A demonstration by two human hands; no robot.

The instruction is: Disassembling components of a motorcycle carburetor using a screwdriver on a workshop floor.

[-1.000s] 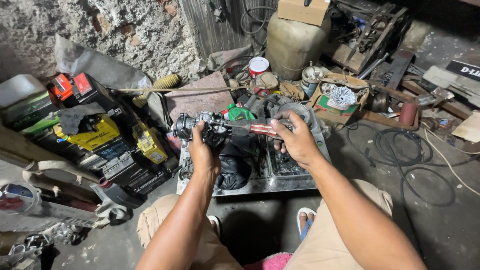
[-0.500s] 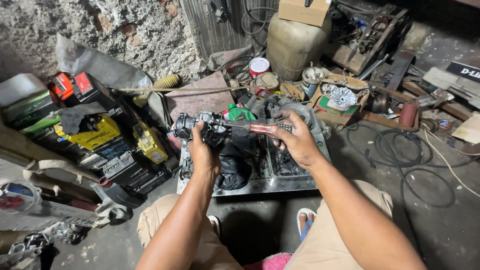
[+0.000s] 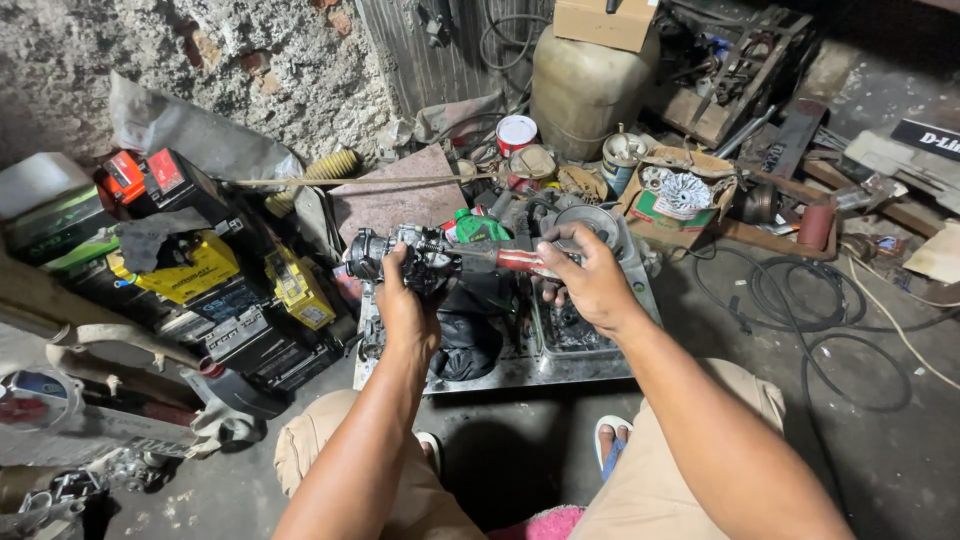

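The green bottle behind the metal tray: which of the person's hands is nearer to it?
Left, narrowly. The left hand, gripping the dark engine part, sits just left of the green bottle; the right hand, holding the red-handled screwdriver, is further right.

Two hands: left hand (image 3: 405, 305), right hand (image 3: 590, 285). One red-handled screwdriver (image 3: 520, 260), one dark metal engine part (image 3: 395, 255), one metal tray (image 3: 520, 370), one plastic jerrycan (image 3: 585, 85), two cardboard boxes.

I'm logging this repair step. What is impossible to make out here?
- Head view: screwdriver tip, hidden inside the dark metal part held by the left hand.
- Screwdriver handle end, covered by the right hand.
- Tray contents, too dark and partly behind both hands.
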